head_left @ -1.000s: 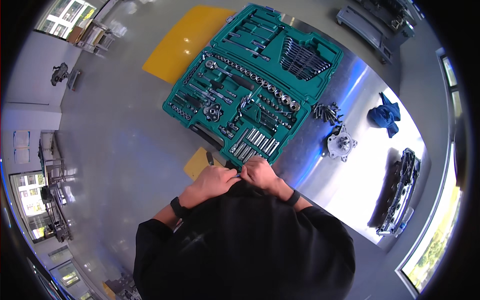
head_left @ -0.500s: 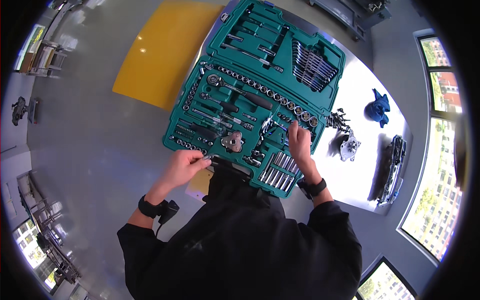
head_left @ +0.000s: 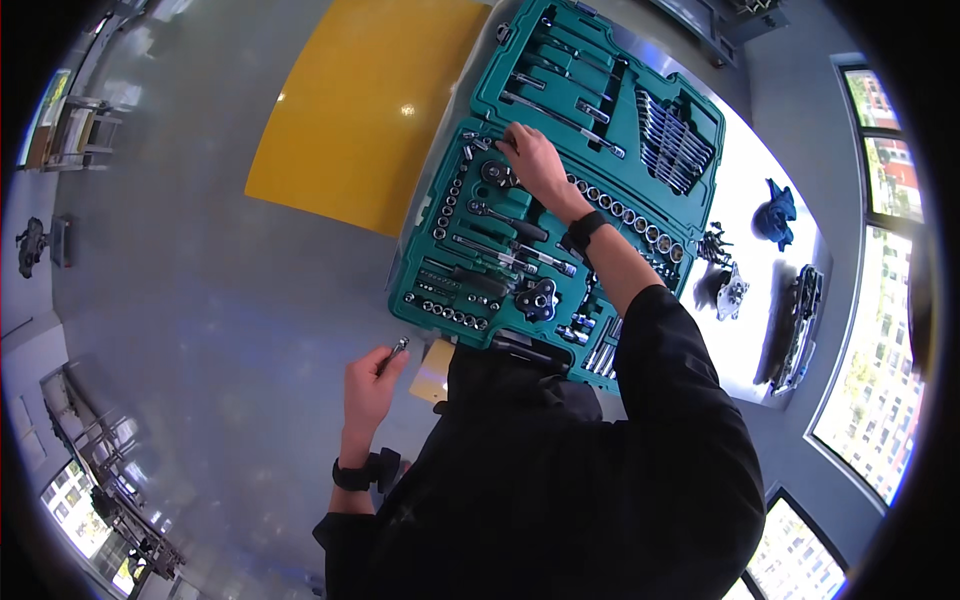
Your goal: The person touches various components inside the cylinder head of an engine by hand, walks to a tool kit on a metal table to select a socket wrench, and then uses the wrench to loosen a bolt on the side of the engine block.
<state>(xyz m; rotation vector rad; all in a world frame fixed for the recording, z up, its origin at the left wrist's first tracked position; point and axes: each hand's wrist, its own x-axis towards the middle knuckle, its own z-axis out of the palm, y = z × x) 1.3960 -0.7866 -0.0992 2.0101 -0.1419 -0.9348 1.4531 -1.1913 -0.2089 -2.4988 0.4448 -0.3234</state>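
Observation:
My left hand (head_left: 370,395) is closed in a pinch on a small metal socket (head_left: 400,345), held off the near-left corner of a green tool case (head_left: 404,288). My right hand (head_left: 540,165) reaches across the open case to the small sockets at the tray's far-left corner. Its fingers are pinched together, and whatever they hold is hidden. Beneath that hand lies a large ratchet (head_left: 496,174), its handle partly covered. A smaller ratchet (head_left: 520,226) lies nearer me. Toward the near edge sits a three-lobed metal part (head_left: 538,300).
Combination wrenches (head_left: 675,145) fill part of the case's lid. To the right, a blue cloth (head_left: 776,214), a metal mechanical part (head_left: 733,293) and a long dark part (head_left: 797,330) lie on the shiny table. A yellow panel (head_left: 350,120) is at the far left.
My right hand has swung from the tray's right side to its far-left corner. My left hand has drawn back from the case edge with the socket. The whole view has shifted.

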